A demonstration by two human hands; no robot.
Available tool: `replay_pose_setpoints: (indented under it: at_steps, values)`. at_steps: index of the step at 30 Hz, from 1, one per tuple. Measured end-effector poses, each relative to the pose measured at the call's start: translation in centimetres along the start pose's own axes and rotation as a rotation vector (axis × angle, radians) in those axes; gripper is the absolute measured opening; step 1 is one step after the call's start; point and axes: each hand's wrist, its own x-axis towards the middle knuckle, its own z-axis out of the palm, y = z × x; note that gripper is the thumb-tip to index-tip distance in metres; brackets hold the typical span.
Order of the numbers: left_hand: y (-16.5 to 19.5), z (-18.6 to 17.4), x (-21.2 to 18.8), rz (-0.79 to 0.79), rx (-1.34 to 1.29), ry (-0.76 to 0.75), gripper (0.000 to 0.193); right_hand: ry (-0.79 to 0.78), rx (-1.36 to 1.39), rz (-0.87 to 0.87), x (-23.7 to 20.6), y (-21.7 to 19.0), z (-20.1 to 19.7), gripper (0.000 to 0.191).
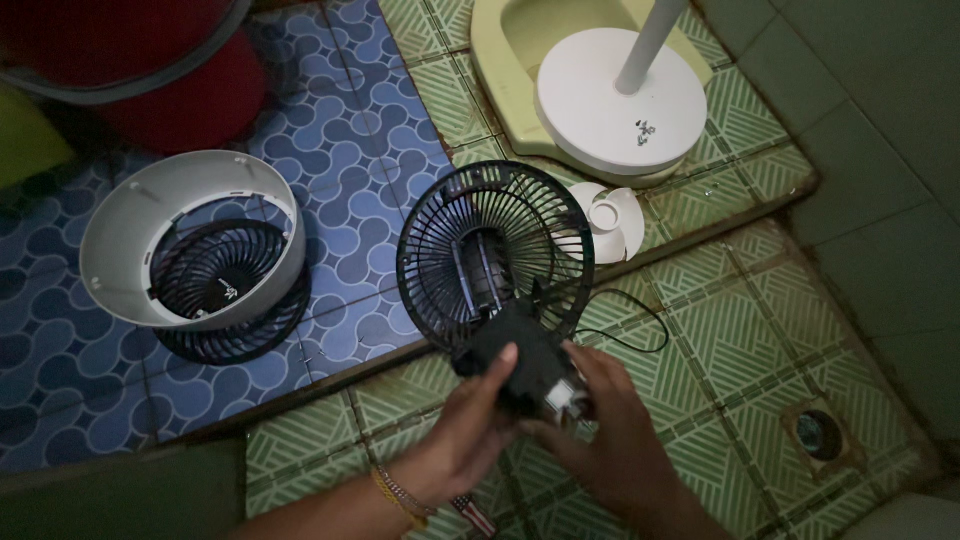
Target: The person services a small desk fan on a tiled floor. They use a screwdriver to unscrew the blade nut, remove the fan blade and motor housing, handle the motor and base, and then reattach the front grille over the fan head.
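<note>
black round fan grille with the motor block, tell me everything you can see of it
The black round fan grille looks like plastic, with thin radial ribs and a dark motor block at its lower back. It is tilted upright above the green patterned floor tiles. The left hand and right hand grip the motor block; a thin black cord trails right.

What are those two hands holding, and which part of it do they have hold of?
Both the left hand and right hand hold the black rear fan grille with its motor, their grip on the dark motor housing at the back.

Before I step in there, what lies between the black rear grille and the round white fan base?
In the head view, a white fan blade lies between the black rear grille and the white fan base.
</note>
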Motion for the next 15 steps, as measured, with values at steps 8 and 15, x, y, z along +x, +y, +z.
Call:
replay_pose_setpoints:
  at_steps: [8,15]
  values:
    - [0.6,1.1,-0.3,0.019,0.004,0.066,0.051,0.207,-0.092,-0.217,-0.6,0.4,1.3,0.072]
    - [0.4,1.0,0.3,0.032,0.062,0.069,0.047,0.196,-0.142,-0.288,0.0,0.5,0.5,0.065]
